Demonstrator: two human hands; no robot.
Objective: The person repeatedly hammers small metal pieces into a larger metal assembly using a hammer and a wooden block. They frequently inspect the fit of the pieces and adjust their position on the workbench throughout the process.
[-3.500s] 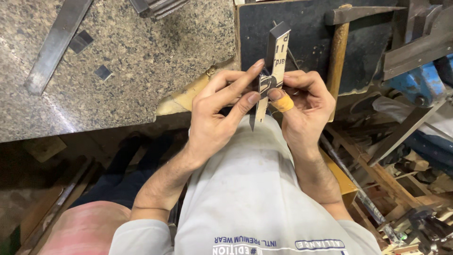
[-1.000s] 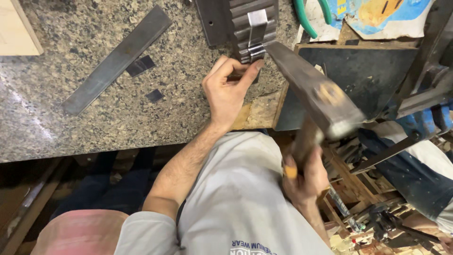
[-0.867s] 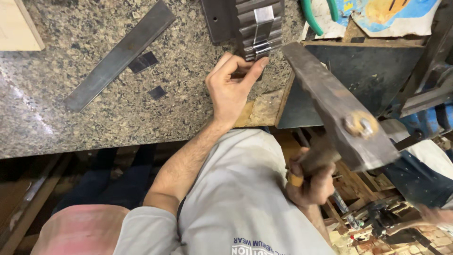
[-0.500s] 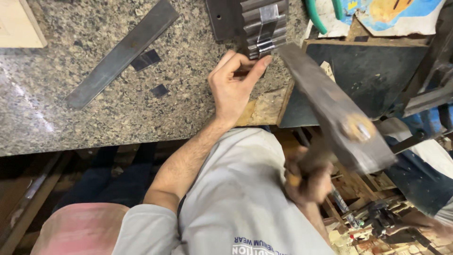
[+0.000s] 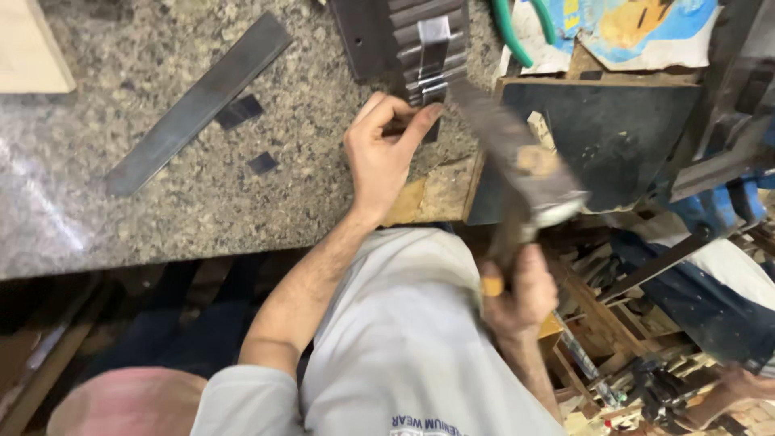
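- My left hand (image 5: pixel 386 153) pinches the near end of a narrow shiny metal strip (image 5: pixel 432 50), which lies on a dark ridged steel block (image 5: pixel 379 32) at the far side of the speckled granite bench (image 5: pixel 161 210).
- My right hand (image 5: pixel 517 295) is closed around a wooden-handled hammer (image 5: pixel 517 161), blurred, just right of the strip.
- A long flat grey steel bar (image 5: pixel 198 101) lies far left.

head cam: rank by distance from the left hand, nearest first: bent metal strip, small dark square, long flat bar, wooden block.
From the left hand:
1. bent metal strip, at its fingertips, on the ridged block.
2. small dark square, on the counter, image left.
3. long flat bar, beyond it, lying diagonally.
4. wooden block, top-left corner.
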